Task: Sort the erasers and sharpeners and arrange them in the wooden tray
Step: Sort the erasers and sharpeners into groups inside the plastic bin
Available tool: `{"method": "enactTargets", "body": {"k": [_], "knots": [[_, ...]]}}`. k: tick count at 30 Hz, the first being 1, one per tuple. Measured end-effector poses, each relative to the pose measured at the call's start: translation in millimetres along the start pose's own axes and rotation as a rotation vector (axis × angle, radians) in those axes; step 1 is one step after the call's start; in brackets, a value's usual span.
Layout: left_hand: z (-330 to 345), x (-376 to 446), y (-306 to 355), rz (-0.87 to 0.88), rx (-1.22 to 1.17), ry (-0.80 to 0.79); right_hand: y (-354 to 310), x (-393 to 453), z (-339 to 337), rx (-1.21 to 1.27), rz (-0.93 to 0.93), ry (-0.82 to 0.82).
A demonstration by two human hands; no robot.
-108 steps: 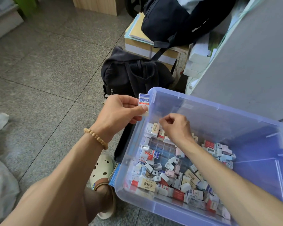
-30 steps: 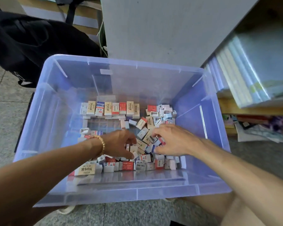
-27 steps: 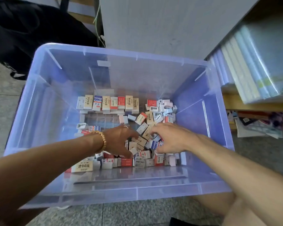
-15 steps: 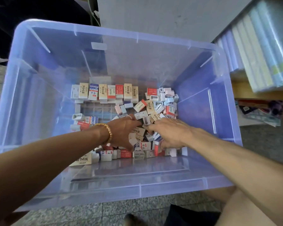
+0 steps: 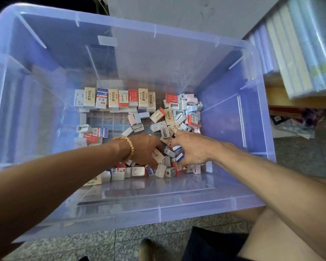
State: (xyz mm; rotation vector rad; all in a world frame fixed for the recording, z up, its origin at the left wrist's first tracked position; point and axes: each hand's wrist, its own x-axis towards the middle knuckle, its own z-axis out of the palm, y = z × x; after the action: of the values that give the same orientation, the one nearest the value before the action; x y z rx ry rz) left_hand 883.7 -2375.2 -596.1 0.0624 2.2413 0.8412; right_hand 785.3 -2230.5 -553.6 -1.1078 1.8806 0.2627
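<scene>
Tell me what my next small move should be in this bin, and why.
Probably lift the right hand and stand the small blue-and-white boxes it grips beside the upright row of erasers along the far wall of the bin. That row is the only tidy part; the pile is loose.

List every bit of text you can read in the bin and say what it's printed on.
"ERASER": beige eraser box at the bin's near left.
"ERASER": side of a beige eraser in the back row.
"2B": red-and-white eraser in that row.
Other print, including Chinese characters: too small or blurred to read.
</scene>
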Motion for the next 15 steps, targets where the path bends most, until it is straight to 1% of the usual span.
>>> {"method": "enactTargets", "body": {"k": [2,4,8,12,15], "knots": [[3.6,-3.0,0.4,0.002,0.034,0.027,0.1,0.3,3.9,-0.002,0.003,0.010],[2.0,-5.4,-0.7,-0.008,0.018,0.035,-0.6,-1.4,5.7,-0.001,0.010,0.015],[-1.5,-12.0,3.2,-0.026,-0.027,-0.027,-0.9,-4.0,8.4,-0.016,0.015,0.027],[-2.1,-18.1,4.7,-0.039,-0.015,-0.023,-5.7,-9.0,7.0,-0.064,-0.001,-0.009],[-8.8,-25.9,3.4,-0.080,-0.100,0.002,-8.6,-10.7,8.3,-0.118,-0.019,-0.030]]}}
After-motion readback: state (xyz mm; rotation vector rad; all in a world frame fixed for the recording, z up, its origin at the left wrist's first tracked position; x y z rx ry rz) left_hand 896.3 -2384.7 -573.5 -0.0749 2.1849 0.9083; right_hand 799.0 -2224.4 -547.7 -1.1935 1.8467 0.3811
